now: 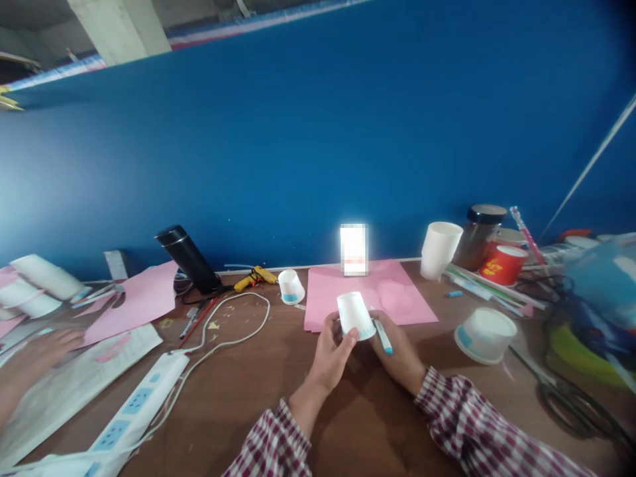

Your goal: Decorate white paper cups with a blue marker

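A white paper cup (354, 314), turned upside down with a blue pattern near its rim, is gripped by my left hand (328, 352), thumb across its front. Behind the cup's right side, my right hand (401, 354) is closed around a white marker pen (383, 336) with a blue end. Its fingertips are partly hidden, so whether they also touch the cup cannot be told. Beyond both hands lie pink paper sheets (322, 298), with a bright, blurred-out upright rectangle (354, 250) at their back edge. A small blue pen cap (454, 293) rests to the right of the paper.
On the right are a paper tub (485, 335), scissors (564, 401), a red cup (503, 265) and stacked white cups (440, 248). Leftward are another paper cup (291, 287), a yellow glue gun (256, 278), a black flask (187, 258), a power strip (132, 411) and another person's hand (47, 351).
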`<state>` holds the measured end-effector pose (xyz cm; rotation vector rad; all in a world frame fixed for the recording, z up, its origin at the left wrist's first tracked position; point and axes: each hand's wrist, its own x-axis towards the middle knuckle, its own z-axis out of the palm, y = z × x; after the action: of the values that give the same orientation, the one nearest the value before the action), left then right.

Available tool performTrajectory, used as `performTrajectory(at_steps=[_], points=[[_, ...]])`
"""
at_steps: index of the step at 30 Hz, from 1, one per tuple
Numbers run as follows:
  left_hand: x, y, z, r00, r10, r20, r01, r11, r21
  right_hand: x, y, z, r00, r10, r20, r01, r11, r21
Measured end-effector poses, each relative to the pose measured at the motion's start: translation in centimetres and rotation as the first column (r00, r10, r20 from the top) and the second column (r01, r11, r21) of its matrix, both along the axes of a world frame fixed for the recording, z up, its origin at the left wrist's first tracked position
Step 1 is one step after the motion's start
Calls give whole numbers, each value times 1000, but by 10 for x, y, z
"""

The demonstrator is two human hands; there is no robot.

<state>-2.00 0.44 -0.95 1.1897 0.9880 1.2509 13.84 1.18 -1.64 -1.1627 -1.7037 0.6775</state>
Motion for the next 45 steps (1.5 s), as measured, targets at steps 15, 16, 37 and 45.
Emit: performTrajectory(at_steps=[15,16,37,45], points=[[-2,2,-2,993,-106,59,105,994,11,0,3,-3,998,-21,-57,18,999,-38],[-2,2,-2,993,-108,52,108,994,14,0,3,-3,998,-23,-60,21,999,-39],[-2,2,-5,993,-100,56,98,994,42,0,3,-6,997,-22,-76,21,1000,-20],[2,1,-3,996,-51,67,46,996,72,1,3,-7,999,23,-49,-24,1000,-14]])
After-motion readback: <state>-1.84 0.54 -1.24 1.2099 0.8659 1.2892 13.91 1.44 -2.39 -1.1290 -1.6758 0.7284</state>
